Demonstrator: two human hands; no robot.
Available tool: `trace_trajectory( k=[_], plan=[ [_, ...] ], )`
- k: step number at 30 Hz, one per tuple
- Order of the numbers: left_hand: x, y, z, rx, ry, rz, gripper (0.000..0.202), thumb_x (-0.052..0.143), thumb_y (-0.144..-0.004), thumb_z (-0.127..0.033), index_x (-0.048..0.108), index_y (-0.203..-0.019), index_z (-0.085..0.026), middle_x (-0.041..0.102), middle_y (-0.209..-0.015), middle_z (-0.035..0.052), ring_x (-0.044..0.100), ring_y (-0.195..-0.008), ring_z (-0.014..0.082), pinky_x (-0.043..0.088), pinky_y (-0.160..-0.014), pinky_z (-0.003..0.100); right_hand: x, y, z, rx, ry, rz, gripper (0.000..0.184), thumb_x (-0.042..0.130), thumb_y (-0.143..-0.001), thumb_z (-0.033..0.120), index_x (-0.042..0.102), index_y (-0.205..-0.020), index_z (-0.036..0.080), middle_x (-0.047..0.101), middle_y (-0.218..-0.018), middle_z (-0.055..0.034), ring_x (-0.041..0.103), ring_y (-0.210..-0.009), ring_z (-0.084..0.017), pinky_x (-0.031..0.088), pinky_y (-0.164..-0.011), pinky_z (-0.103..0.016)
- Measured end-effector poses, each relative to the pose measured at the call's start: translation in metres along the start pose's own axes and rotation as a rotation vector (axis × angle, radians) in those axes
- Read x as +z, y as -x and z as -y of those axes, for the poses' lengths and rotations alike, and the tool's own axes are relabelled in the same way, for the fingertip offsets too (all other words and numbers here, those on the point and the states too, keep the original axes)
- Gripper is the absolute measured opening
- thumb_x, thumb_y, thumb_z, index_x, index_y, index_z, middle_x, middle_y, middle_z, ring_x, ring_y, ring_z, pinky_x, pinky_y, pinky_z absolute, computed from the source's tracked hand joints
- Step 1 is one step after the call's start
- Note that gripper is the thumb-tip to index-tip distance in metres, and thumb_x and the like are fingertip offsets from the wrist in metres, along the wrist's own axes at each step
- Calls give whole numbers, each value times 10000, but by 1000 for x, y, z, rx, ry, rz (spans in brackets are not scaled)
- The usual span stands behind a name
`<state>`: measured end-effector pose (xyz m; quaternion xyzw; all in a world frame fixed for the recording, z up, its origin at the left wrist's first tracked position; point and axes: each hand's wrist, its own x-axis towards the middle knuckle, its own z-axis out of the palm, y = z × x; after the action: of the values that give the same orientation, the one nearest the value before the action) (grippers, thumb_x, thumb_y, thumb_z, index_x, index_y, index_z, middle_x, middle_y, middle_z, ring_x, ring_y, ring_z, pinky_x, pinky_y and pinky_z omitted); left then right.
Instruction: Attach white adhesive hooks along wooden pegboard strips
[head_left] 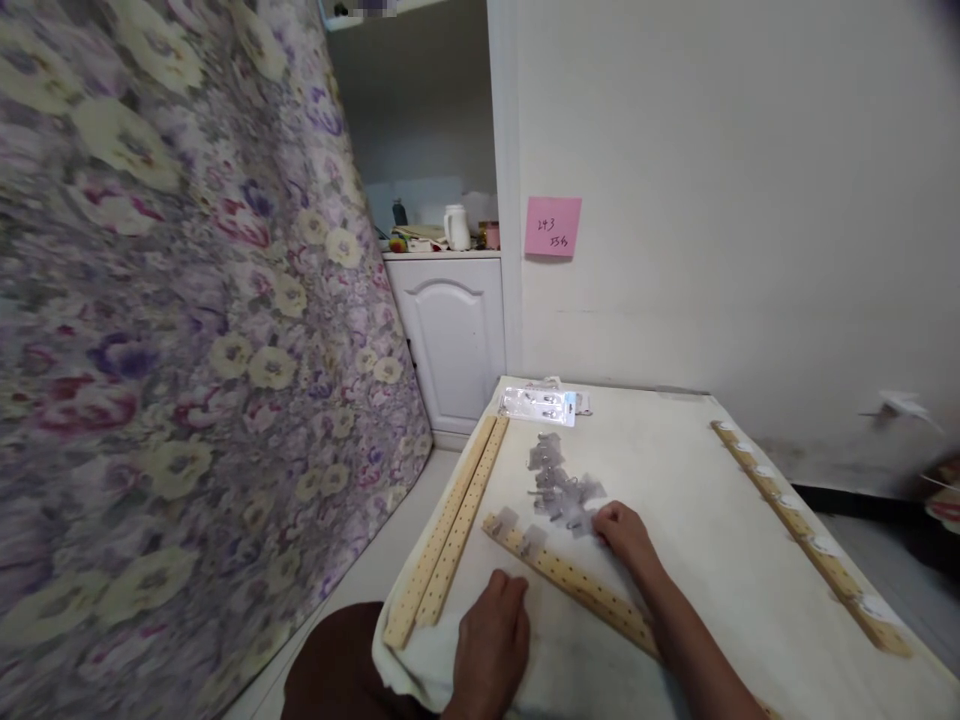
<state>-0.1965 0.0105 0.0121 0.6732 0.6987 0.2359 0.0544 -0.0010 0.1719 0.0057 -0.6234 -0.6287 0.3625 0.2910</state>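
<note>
My right hand point(621, 528) is closed in a pinch at the right edge of a loose pile of small grey see-through pieces point(559, 485). Its fingertips meet the pile, but what lies between them is too small to name. Below, my left hand point(493, 632) is curled closed near the front of the table; whatever it may hold is hidden. Between both hands a wooden strip with rows of holes point(574, 580) runs slantwise, its right end passing behind my right forearm. Two similar grey see-through pieces point(532, 541) sit on its left end.
Two more perforated wooden strips point(442, 540) lie along the table's left edge. Another strip point(814, 550), bearing several white round pieces, lies along the right edge. A clear package point(538, 404) rests at the back of the cloth-covered table point(660, 450). A flowered curtain point(187, 300) hangs left.
</note>
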Motion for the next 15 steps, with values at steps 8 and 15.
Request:
trace_trajectory(
  k=[8,15],
  plan=[
    [-1,0,0,0,-6,18,266,350,-886,-134,556,-997,-260,519,-907,2,560,-838,130,409,-729,228,-20,17,3,-123,-269,-33,178,510,-695,377,545,-738,208,545,-563,37,531,-506,-141,413,-506,-247],
    [-1,2,-1,17,-4,16,254,351,-884,-130,548,-982,-257,507,-899,2,551,-846,140,402,-740,241,1,30,12,-54,-506,285,230,607,-638,378,589,-745,176,525,-521,54,439,-445,-94,334,-465,-227]
  ],
)
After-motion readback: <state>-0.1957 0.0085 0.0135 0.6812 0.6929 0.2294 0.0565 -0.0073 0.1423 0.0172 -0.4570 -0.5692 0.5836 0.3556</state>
